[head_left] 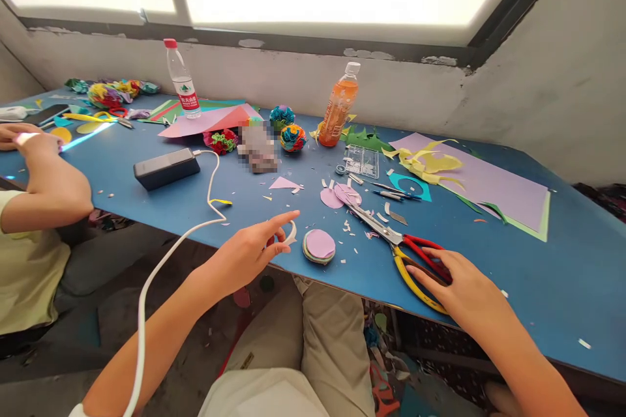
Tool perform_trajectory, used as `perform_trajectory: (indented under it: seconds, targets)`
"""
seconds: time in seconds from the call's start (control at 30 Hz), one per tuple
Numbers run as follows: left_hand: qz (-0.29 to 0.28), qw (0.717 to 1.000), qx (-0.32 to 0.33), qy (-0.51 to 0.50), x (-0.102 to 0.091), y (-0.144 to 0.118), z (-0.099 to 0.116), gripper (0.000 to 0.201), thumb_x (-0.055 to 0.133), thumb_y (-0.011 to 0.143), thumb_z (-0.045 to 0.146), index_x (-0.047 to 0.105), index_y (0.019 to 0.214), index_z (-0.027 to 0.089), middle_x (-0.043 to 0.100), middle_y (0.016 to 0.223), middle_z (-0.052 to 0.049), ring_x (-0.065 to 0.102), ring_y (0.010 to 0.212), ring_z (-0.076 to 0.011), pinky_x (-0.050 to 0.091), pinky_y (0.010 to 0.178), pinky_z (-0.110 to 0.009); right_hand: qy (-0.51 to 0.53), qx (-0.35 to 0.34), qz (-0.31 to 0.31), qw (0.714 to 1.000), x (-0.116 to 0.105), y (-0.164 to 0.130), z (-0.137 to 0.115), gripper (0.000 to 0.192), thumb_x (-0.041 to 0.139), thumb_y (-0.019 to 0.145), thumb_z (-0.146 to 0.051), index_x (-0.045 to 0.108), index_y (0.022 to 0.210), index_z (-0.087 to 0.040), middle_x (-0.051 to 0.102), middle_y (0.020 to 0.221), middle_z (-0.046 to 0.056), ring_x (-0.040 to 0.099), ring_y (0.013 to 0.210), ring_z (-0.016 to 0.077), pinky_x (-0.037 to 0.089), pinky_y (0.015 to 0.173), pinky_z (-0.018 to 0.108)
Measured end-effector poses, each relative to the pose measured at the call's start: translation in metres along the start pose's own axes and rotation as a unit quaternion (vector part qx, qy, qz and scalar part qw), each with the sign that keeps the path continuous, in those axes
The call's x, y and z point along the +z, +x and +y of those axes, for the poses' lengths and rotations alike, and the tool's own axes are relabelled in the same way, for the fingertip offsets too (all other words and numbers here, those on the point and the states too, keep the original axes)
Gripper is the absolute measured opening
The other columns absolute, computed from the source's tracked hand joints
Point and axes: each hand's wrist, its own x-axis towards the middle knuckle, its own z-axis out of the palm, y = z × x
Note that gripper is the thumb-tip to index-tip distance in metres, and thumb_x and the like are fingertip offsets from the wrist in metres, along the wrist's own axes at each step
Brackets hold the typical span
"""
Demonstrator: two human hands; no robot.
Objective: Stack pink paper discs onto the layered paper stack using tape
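Observation:
My left hand (257, 241) is over the table's front edge, index finger stretched out. A curled white strip (292, 232) sits between its thumb and bent fingers. Just to its right lies a small stack of round paper discs (320, 244), pale purple on top. My right hand (457, 280) has its fingers at the loops of large scissors (391, 234), one handle red, the other yellow. The blades lie slightly apart, pointing away to the left, with their tips over pale purple paper circles (340, 195).
On the blue table (508, 260) are pens (394, 193), paper sheets (493, 189), yellow scraps (430, 163), an orange drink bottle (338, 104), a water bottle (183, 81), paper balls (293, 138) and a black power bank (166, 168) with a white cable (169, 254). Another person's arm (49, 176) rests at left.

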Motion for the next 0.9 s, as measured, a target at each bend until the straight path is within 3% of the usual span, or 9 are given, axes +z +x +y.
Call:
perform_trajectory:
  seconds: [0.1, 0.2, 0.3, 0.43, 0.63, 0.77, 0.9]
  targets:
    - [0.032, 0.998, -0.004, -0.048, 0.009, -0.002, -0.009, 0.039, 0.040, 0.094, 0.033, 0.042, 0.133, 0.027, 0.058, 0.096, -0.002, 0.049, 0.069, -0.0108, 0.045, 0.071, -0.025, -0.001, 0.016, -0.045, 0.999, -0.002, 0.006, -0.001, 0.073, 0.028, 0.074, -0.075, 0.063, 0.091, -0.013, 0.065, 0.094, 0.022, 0.064, 0.083, 0.0362, 0.051, 0.067, 0.046]
    - [0.068, 0.991, 0.007, -0.115, 0.018, -0.002, -0.018, 0.036, 0.037, 0.095, 0.034, 0.047, 0.128, 0.024, 0.055, 0.097, -0.003, 0.046, 0.066, -0.0096, 0.044, 0.067, -0.024, 0.009, 0.010, -0.035, 0.999, -0.003, 0.004, -0.004, 0.074, 0.023, 0.075, -0.075, 0.062, 0.090, -0.013, 0.065, 0.093, 0.021, 0.063, 0.087, 0.0359, 0.051, 0.073, 0.046]
    - [0.105, 0.978, 0.014, -0.178, 0.024, -0.004, -0.024, 0.034, 0.041, 0.094, 0.034, 0.048, 0.125, 0.021, 0.054, 0.094, -0.003, 0.046, 0.067, -0.0096, 0.044, 0.065, -0.023, 0.029, 0.050, -0.006, 0.998, -0.003, -0.004, -0.007, 0.066, 0.032, 0.076, -0.071, 0.060, 0.096, -0.015, 0.065, 0.098, 0.018, 0.064, 0.085, 0.0327, 0.051, 0.071, 0.043]
    - [0.118, 0.971, 0.038, -0.206, 0.026, -0.009, -0.032, 0.035, 0.052, 0.089, 0.026, 0.050, 0.124, 0.022, 0.055, 0.096, -0.004, 0.050, 0.079, -0.0116, 0.044, 0.075, -0.023, 0.107, 0.091, -0.010, 0.990, -0.005, -0.017, -0.016, 0.053, 0.043, 0.078, -0.062, 0.055, 0.107, -0.019, 0.066, 0.088, 0.009, 0.064, 0.073, 0.0254, 0.051, 0.067, 0.036]
    - [0.155, 0.948, 0.026, -0.277, 0.033, -0.008, -0.042, 0.036, 0.057, 0.087, 0.027, 0.053, 0.123, 0.021, 0.062, 0.089, -0.003, 0.058, 0.085, -0.0136, 0.047, 0.076, -0.024, 0.214, 0.053, -0.024, 0.975, -0.007, -0.029, -0.050, 0.051, 0.064, 0.065, -0.051, 0.051, 0.104, -0.022, 0.062, 0.081, 0.002, 0.061, 0.072, 0.0194, 0.051, 0.066, 0.029]
    - [0.168, 0.929, 0.004, -0.328, 0.036, -0.005, -0.042, 0.040, 0.064, 0.083, 0.029, 0.054, 0.120, 0.020, 0.064, 0.079, -0.001, 0.060, 0.073, -0.0119, 0.050, 0.068, -0.023, 0.169, 0.026, -0.059, 0.983, -0.013, -0.036, -0.071, 0.053, 0.067, 0.057, -0.046, 0.049, 0.102, -0.025, 0.058, 0.074, -0.002, 0.056, 0.064, 0.0174, 0.047, 0.056, 0.027]
    - [0.168, 0.923, 0.004, -0.347, 0.035, -0.005, -0.042, 0.040, 0.066, 0.081, 0.029, 0.054, 0.119, 0.021, 0.063, 0.075, 0.001, 0.058, 0.063, -0.0099, 0.051, 0.062, -0.022, 0.084, 0.091, -0.031, 0.992, -0.024, -0.024, -0.075, 0.046, 0.060, 0.062, -0.050, 0.050, 0.099, -0.026, 0.054, 0.066, -0.001, 0.053, 0.057, 0.0201, 0.040, 0.049, 0.030]
